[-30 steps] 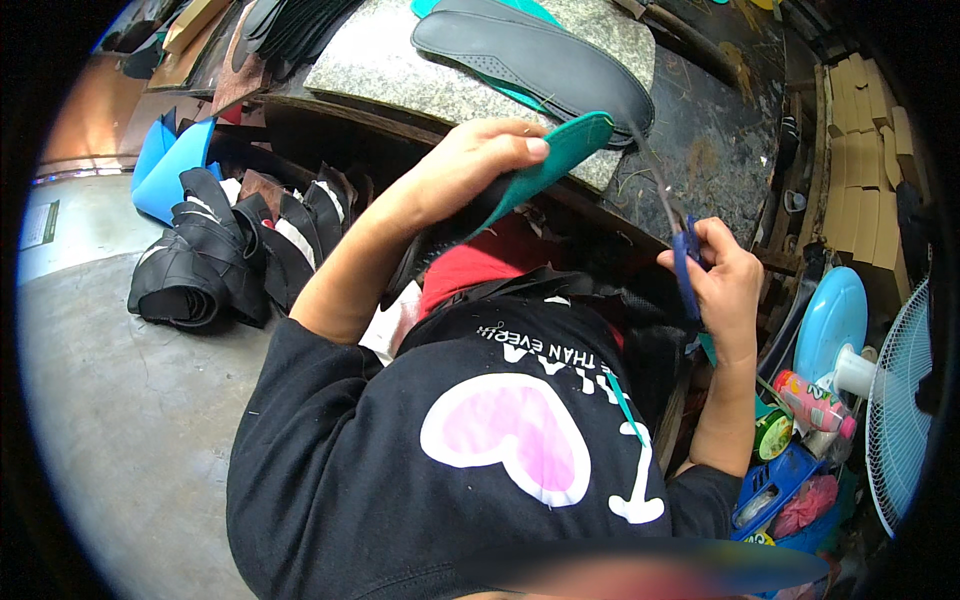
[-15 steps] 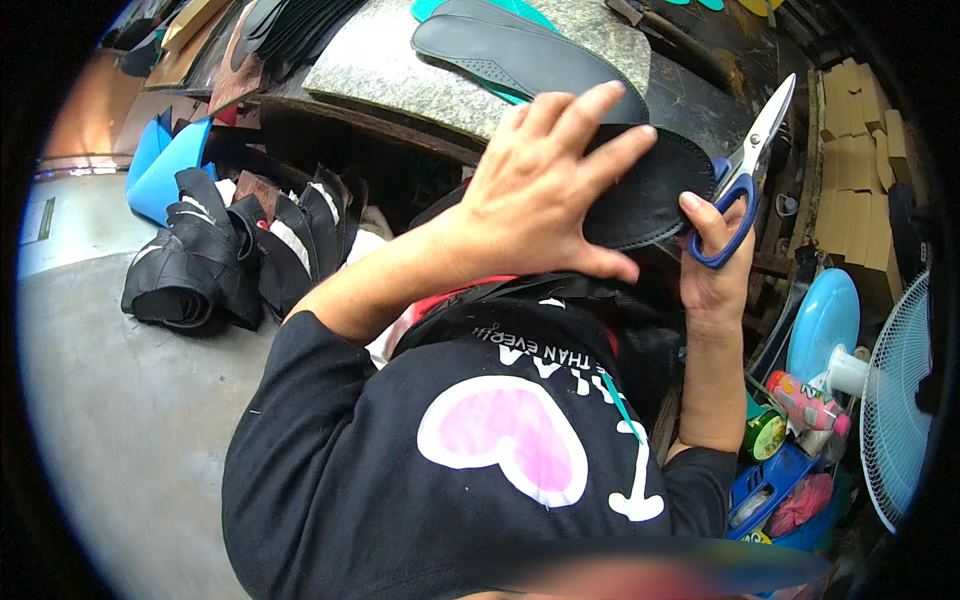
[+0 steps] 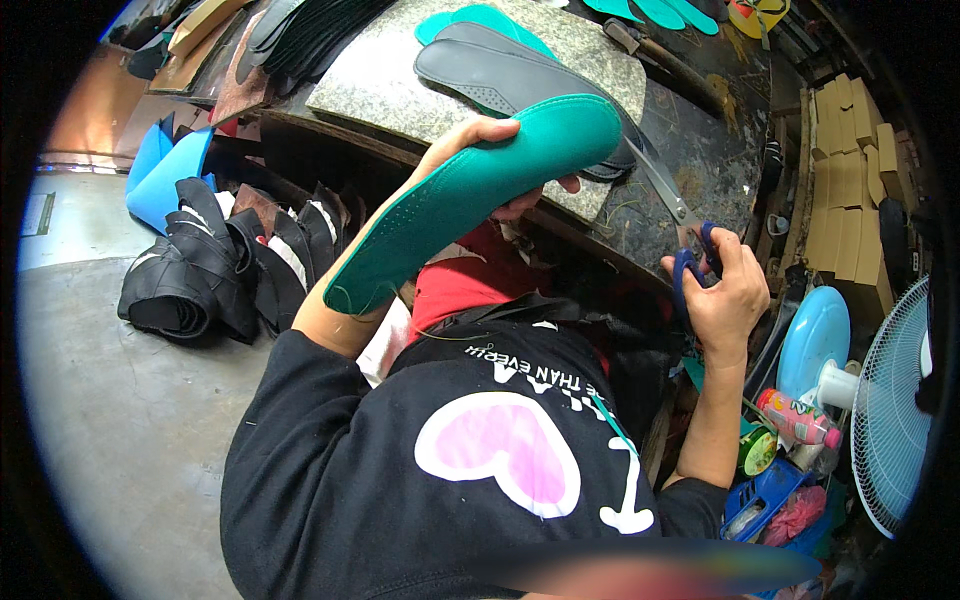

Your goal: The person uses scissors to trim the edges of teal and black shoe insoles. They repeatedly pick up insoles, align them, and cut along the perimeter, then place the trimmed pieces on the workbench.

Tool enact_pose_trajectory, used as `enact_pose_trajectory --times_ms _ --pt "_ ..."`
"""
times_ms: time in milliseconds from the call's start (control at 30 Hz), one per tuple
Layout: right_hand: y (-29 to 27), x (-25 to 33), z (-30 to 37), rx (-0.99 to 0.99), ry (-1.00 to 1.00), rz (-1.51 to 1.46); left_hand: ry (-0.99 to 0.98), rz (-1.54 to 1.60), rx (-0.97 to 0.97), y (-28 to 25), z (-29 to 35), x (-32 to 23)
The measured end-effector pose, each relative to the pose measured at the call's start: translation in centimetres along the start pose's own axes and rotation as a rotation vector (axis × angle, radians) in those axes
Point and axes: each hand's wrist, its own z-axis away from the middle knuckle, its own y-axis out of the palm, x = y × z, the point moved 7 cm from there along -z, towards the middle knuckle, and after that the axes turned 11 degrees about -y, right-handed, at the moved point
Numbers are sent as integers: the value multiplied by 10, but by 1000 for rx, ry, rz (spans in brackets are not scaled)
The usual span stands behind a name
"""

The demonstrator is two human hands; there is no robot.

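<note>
My left hand [image 3: 458,140] is closed on a green insole [image 3: 480,190], thumb along its upper edge and fingers beneath, mostly hidden. Its stitched, rounded end points right, and its other end reaches back over my left forearm. A loose thread trails from that lower end. In my right hand [image 3: 730,300] is a pair of scissors [image 3: 681,213] with blue handles, fingers through the loops. The blades point up and left, their tips close to the insole's rounded end. More insoles, grey ones [image 3: 500,70] over green ones [image 3: 500,20], lie on a speckled stone slab [image 3: 370,75] beyond.
A hammer [image 3: 680,65] rests on the dark bench at the back. Rolled black material [image 3: 180,285] and a blue sheet [image 3: 165,185] sit at the left. On the right are stacked tan blocks [image 3: 845,170], a fan [image 3: 895,400], a pink bottle [image 3: 800,417] and a blue basket [image 3: 765,490].
The insole shows its green face instead of its black one, now gripped by my left hand, which was spread over it. The scissors have moved down and left, with their tips swung leftward.
</note>
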Motion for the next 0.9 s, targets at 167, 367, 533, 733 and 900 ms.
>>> enact_pose_trajectory --times_ms 167,367,533,733,900 --pt "-13 8 -6 -77 -133 101 -16 -80 -85 0 4 8" --pt "-13 5 -3 -10 -173 136 -145 -282 -254 -1 5 6" --pt "38 3 -2 -54 349 -1327 174 -1370 -790 26 0 -23" --pt "65 32 -15 -178 445 -1237 573 -1425 -741 52 -22 -42" --pt "52 2 -44 -498 360 -1302 237 -602 -474 27 -10 -20"
